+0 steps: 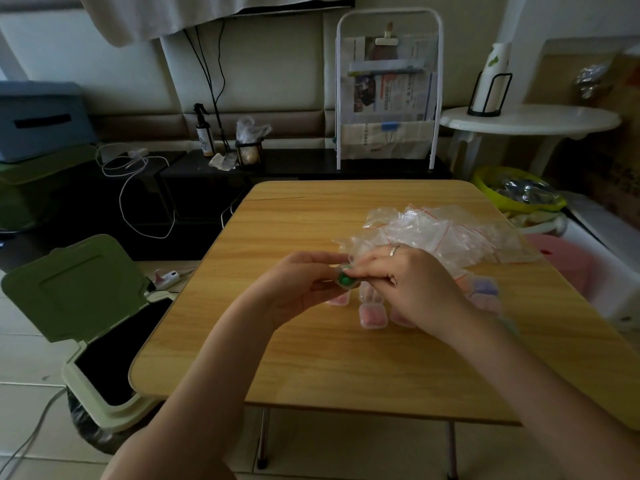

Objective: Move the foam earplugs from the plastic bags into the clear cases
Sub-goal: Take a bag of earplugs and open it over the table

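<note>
- A wooden folding table (311, 341) stands in a dim room, with a green bin (86, 306) with its lid up on the floor to the left of it.
- On the far right part of the table lies a heap of small plastic bags (450, 230) with red seal lines.
- Above the middle of the table, the left hand (294, 289) and the right hand (408, 285) meet.
- Between their fingertips sits a small clear case (346, 280) with a green earplug (344, 279) inside it.
- The left hand pinches the case from the left side, thumb and fingers curled round it.
- The right hand's fingers curl over the case from the right and above; a ring (394, 250) is on one finger.
- On the table under the hands lie more cases (372, 315), pink ones and a purple one, just beside the heap.
</note>
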Tool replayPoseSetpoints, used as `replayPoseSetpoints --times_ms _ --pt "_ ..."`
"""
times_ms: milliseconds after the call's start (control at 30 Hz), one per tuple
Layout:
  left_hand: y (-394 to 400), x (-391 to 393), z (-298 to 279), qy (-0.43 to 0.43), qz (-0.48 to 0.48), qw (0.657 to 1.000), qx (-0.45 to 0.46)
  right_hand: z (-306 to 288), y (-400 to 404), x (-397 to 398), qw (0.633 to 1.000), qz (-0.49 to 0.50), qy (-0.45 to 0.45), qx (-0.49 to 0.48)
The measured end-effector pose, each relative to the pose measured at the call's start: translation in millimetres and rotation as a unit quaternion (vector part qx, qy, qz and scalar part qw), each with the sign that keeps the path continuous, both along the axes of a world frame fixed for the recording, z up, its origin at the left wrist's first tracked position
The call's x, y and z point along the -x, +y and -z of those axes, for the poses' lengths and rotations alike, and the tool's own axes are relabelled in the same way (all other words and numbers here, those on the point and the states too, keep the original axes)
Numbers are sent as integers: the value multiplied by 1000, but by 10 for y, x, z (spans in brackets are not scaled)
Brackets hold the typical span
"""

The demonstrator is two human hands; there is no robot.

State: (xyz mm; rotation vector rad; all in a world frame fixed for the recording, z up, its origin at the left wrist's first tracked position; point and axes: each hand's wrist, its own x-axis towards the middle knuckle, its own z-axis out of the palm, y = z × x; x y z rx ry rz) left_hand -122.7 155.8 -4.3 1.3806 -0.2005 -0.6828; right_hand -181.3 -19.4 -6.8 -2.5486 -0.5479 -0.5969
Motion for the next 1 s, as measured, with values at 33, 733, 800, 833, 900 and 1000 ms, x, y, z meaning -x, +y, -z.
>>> replayPoseSetpoints --times_ms 33,733,800,833,900,1000 --pt "-4 -4 -2 3 -5 1000 3 2 2 4 1000 -2 2 7" --pt "-3 20 -9 18 3 998 59 1 48 -41 973 97 21 -208" --pt "-2 31 -28 24 7 997 68 25 52 -42 960 83 80 -254" --pt "-3 34 -36 32 2 997 72 32 58 -34 956 78 84 -269" --pt "-8 34 -49 51 -17 995 86 24 77 -17 956 74 62 -275" --pt "-13 25 -56 76 -46 990 111 9 99 1 962 29 55 -264"
